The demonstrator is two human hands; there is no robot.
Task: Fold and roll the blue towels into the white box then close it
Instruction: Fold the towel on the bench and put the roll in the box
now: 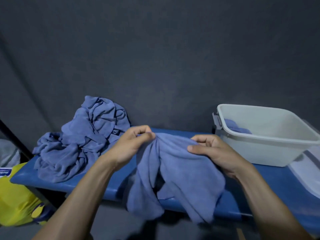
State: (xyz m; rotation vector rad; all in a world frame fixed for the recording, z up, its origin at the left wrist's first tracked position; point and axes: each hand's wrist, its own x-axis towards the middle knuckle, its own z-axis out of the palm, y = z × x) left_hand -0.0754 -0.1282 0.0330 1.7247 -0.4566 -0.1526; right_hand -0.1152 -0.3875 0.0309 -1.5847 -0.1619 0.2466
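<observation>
A blue towel [180, 174] hangs bunched between my two hands above the front of the blue table [110, 181], its lower end drooping past the table's edge. My left hand [133, 142] pinches its upper left edge with curled fingers. My right hand [213, 151] grips the upper right edge, thumb on top. A heap of crumpled blue towels [81, 141] lies at the back left of the table. The white box [270, 149] stands open at the right, with rolled blue towels [235, 127] inside against its left wall.
A grey latch [217, 120] hangs on the box's left end. A translucent lid [310, 172] lies beside the box at the right edge. A yellow bag [15, 201] sits below the table at the left. A dark cloth wall stands behind.
</observation>
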